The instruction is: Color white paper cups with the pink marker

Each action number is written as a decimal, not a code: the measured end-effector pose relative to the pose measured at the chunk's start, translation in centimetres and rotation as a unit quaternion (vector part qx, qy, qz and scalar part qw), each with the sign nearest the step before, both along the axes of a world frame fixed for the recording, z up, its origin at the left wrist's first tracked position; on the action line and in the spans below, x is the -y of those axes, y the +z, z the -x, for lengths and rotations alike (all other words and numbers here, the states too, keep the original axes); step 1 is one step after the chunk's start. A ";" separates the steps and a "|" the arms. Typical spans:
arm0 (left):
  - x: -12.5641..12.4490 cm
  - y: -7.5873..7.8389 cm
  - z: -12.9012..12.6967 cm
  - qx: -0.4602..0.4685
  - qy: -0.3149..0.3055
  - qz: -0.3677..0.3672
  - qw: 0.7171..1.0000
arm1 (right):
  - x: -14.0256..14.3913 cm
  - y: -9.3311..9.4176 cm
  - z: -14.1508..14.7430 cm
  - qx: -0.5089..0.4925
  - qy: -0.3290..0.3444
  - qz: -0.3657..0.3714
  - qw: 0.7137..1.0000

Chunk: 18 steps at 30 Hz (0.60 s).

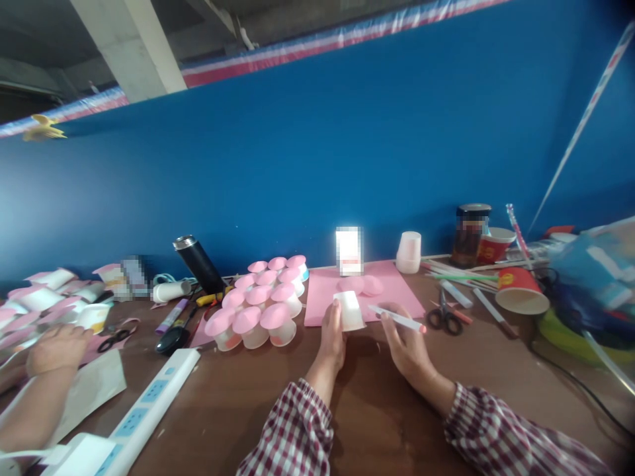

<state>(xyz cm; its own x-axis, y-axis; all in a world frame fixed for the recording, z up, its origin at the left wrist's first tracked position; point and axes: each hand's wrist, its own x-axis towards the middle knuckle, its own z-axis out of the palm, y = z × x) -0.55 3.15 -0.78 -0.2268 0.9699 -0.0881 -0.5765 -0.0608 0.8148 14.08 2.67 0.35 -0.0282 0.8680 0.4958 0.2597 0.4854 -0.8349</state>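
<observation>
My left hand [331, 337] is closed around a small white paper cup [350, 311], turned upside down just above the table's near middle. In my right hand [409, 347] is a white marker pen [399, 319] with a pinkish-red end; its other end points left at the cup. Behind both hands lies a sheet of pink paper [391, 284], with pink paper circles [372, 285] on it. To the left stand several cups topped with pink paper discs [247, 319], in close rows. A stack of white cups [409, 251] sits upside down behind the pink sheet's right corner.
Scissors [444, 316], loose pens [496, 311], straws and a red paper cup [520, 291] lie right. A dark jar [469, 235] stands behind them. Left are a black flask [198, 263], a power strip [149, 396] and another person's hand [58, 349] beside more pink-topped cups [44, 297].
</observation>
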 end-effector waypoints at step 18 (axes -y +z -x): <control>0.1 0.4 -0.1 -0.018 -0.007 0.008 1.000 | 0.1 0.0 0.0 0.014 0.008 0.005 1.000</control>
